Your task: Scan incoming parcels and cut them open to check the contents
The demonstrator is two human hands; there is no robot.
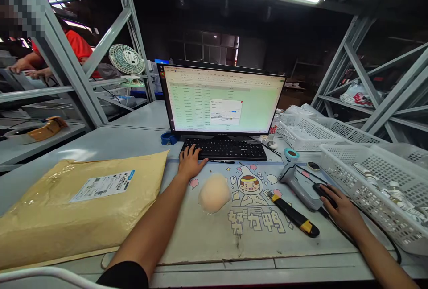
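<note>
My left hand (191,164) lies with fingers spread on the left end of the black keyboard (230,148). At the right, my right hand (339,204) is wrapped over a black computer mouse (324,194). Behind the keyboard stands a monitor (190,106) showing a spreadsheet and a small dialog window. Between my arms, a pale rounded pad (215,193) rests on the printed desk mat (194,240). A grey barcode scanner (301,186) and a black-and-yellow utility knife (294,214) lie left of my right hand.
A large yellow padded envelope (110,213) with a label covers the left side. White plastic baskets (377,186) line the right, one holding several small bottles. Rolls of tape (290,154) lie near the scanner. Beyond the metal frame, a person in red (78,46) works near a fan (127,59).
</note>
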